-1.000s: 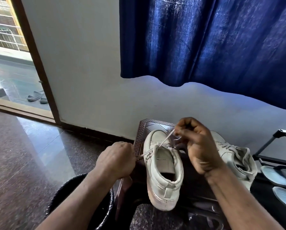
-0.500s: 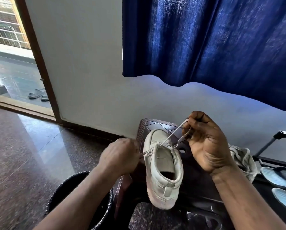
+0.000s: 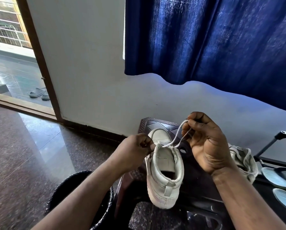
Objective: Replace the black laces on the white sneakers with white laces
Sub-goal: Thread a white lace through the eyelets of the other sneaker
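In the lower centre of the frame, the right hand pinches the white lace between thumb and fingertips, up and right of the white sneaker. The lace runs down slack to the shoe's front eyelets. The left hand, fingers curled, pinches the lace's other end against the sneaker's left edge. The sneaker stands on a dark stool. At lower left is a black bin; I cannot tell its contents. At the right edge, a rack holds pale slippers.
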Demonstrator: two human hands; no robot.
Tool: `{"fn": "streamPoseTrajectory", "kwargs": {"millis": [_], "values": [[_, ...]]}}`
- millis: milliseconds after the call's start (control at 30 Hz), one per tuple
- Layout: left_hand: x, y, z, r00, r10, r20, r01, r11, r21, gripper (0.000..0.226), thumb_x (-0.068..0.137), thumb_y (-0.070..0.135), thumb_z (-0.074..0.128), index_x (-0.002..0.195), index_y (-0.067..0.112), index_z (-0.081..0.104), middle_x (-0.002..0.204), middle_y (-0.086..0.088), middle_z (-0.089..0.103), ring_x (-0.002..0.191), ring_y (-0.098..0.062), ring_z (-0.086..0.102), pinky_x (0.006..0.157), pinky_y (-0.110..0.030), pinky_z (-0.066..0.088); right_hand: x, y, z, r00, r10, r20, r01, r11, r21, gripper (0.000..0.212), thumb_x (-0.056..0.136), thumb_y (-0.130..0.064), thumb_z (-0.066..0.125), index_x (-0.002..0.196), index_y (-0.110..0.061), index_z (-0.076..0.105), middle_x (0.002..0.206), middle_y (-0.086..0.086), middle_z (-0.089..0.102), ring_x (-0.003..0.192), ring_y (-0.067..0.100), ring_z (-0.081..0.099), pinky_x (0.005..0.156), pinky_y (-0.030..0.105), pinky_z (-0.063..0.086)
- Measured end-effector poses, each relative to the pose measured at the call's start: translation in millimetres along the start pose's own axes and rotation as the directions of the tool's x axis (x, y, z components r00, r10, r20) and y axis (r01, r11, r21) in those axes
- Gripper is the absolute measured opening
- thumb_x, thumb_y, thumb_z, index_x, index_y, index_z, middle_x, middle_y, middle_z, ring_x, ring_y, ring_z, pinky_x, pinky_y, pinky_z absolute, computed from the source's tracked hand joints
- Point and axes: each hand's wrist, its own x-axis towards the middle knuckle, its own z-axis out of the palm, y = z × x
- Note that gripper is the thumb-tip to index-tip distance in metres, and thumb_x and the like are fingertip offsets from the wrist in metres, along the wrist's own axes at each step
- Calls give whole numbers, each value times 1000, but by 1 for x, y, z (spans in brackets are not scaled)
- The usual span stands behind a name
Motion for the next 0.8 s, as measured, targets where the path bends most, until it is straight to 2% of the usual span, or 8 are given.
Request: {"fn": "streamPoseTrajectory", "kwargs": {"millis": [100, 167, 233, 333, 433, 500, 667, 800], "values": [[-1, -10, -10, 998, -62, -6, 59, 918, 393, 12, 86, 30, 59, 75, 28, 62, 80, 11, 66, 82, -17, 66, 73, -28, 54, 0, 7, -2, 1000, 30, 6, -30, 1000, 8, 14, 82, -10, 64, 91, -19, 69, 82, 1, 63, 78, 13, 63, 78, 31, 44], [-7, -13, -15, 993, -117, 8, 96, 852, 514, 14, 80, 30, 52, 83, 25, 65, 91, 8, 69, 89, -23, 68, 81, -37, 59, -1, 12, 0, 999, 49, 2, -48, 998, -26, 17, 80, -7, 68, 87, -22, 72, 82, 0, 63, 78, 15, 63, 75, 31, 44], [-8, -12, -15, 997, -72, 16, 54, 863, 502, 10, 81, 32, 55, 82, 27, 64, 91, 9, 68, 88, -19, 67, 80, -35, 58, -2, 15, 3, 998, 67, -1, -66, 996, -56, 16, 77, -8, 71, 86, -21, 71, 81, 1, 64, 76, 15, 62, 72, 31, 44], [-6, -6, -13, 999, 19, 27, -25, 975, 221, 14, 91, 35, 69, 79, 34, 62, 75, 13, 65, 70, -4, 59, 66, -21, 48, -2, 15, 5, 999, 43, 8, -41, 990, -135, 15, 79, -5, 68, 91, -15, 67, 78, -1, 66, 77, 12, 64, 71, 26, 45], [-3, 1, -7, 998, 32, 54, -32, 999, -2, 11, 94, 33, 71, 84, 34, 68, 69, 15, 61, 61, -4, 49, 61, -23, 42, -3, 18, 6, 998, 35, 48, -25, 978, -206, 13, 80, -6, 67, 91, -14, 68, 81, 2, 66, 76, 12, 64, 71, 26, 45], [-3, 1, -5, 998, 41, 42, -42, 999, 30, 14, 95, 30, 71, 82, 33, 66, 74, 13, 62, 66, -3, 51, 65, -23, 43, -3, 21, 6, 997, 46, 68, -30, 974, -226, 13, 79, -9, 68, 90, -16, 71, 83, 6, 64, 76, 13, 62, 71, 27, 46], [-6, -14, -13, 996, -86, 1, 73, 853, 516, 11, 86, 33, 60, 75, 31, 58, 91, 9, 67, 88, -21, 67, 77, -32, 57, -7, 25, 5, 992, 65, 112, -24, 942, -334, 19, 79, -5, 72, 95, -13, 70, 81, 5, 61, 73, 10, 60, 67, 17, 49], [-7, -13, -21, 999, -43, 23, 29, 900, 435, 8, 85, 35, 71, 80, 36, 65, 85, 10, 69, 83, -15, 65, 74, -31, 56, -8, 27, 5, 989, 95, 117, -46, 930, -364, 20, 79, -1, 74, 98, -5, 68, 76, 0, 62, 70, 8, 60, 66, 16, 49]]}}
